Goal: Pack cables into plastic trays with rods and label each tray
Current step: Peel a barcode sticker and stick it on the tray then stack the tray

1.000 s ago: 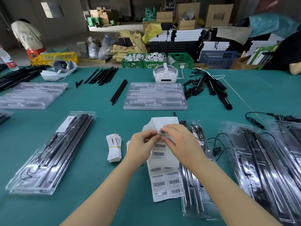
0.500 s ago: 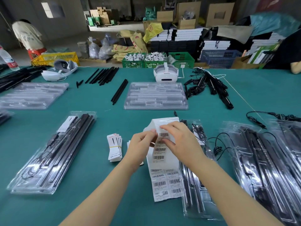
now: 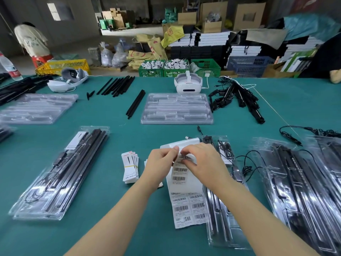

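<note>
Hands meet over a long white sheet of barcode labels (image 3: 186,204) at a green-topped packing table (image 3: 114,228). The left hand (image 3: 159,164) pinches the sheet's raised upper edge between thumb and curled fingers, while the right hand (image 3: 203,163) pinches one barcode sticker (image 3: 183,157) near the top of the sheet; the lower part of the sheet lies flat on the table. Just right of the sheet, partly under the right forearm, lies a clear plastic tray packed with black rods and a coiled black cable (image 3: 221,209). Further right sits an overlapping stack of similar filled clear trays (image 3: 302,191), with a loose black cable (image 3: 248,164) between them. On the left lies another filled clear tray with black rods and a white card (image 3: 60,174). A small rubber-banded bundle of white paper tags (image 3: 130,169) rests just left of the left hand. Beyond the hands sits an empty clear moulded tray (image 3: 177,109), with loose black rods (image 3: 135,104) beside it and a white headset (image 3: 188,84) behind. A tangle of black cables and clips (image 3: 238,98) lies to the far right of that tray.
</note>
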Demonstrator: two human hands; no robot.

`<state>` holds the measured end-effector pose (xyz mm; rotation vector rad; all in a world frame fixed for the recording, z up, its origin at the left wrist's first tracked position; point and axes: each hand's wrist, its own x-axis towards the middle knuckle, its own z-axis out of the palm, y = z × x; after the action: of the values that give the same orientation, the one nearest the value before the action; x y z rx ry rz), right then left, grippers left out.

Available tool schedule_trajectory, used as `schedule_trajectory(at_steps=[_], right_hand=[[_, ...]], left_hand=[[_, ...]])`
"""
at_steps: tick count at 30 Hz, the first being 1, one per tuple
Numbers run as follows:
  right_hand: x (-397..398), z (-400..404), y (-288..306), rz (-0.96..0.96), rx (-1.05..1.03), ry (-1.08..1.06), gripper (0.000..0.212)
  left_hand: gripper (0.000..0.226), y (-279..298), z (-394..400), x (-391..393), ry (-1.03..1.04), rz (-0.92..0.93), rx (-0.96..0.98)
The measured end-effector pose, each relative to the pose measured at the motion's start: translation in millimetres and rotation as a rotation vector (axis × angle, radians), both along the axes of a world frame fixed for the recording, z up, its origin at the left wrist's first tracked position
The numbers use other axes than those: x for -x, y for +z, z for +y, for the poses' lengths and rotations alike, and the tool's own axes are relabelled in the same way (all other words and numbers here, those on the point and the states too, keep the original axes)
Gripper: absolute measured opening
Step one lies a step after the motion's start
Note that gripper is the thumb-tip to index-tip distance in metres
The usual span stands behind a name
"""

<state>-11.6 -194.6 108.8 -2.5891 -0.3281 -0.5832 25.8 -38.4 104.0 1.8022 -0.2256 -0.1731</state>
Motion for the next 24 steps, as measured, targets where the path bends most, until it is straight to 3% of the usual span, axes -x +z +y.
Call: schedule_trajectory(at_steps=[6,14,19,24], right_hand=[[2.2,0.6,-1.1,0.008,-0.032,-0.006,0.019],[4.8,4.3,-1.1,-0.055,-0.002,0.002,0.016],[5.6,4.5,1.1,-0.091,0.017,0.024,0.013],[8.6,6.4,5.9,-0.17,0.098,0.047,0.013]], left_hand=[[0.049,4.6,-2.5,-0.1,-0.016,0.05,0.033],[0.017,6.8,-3.7,-2.0,0.064,0.224,0.126],[0.03,5.7,-2.8,-2.4,0.064,0.212,0.103],[0.028,1.3,1.6,-9.0,0.126,0.186,0.076]])
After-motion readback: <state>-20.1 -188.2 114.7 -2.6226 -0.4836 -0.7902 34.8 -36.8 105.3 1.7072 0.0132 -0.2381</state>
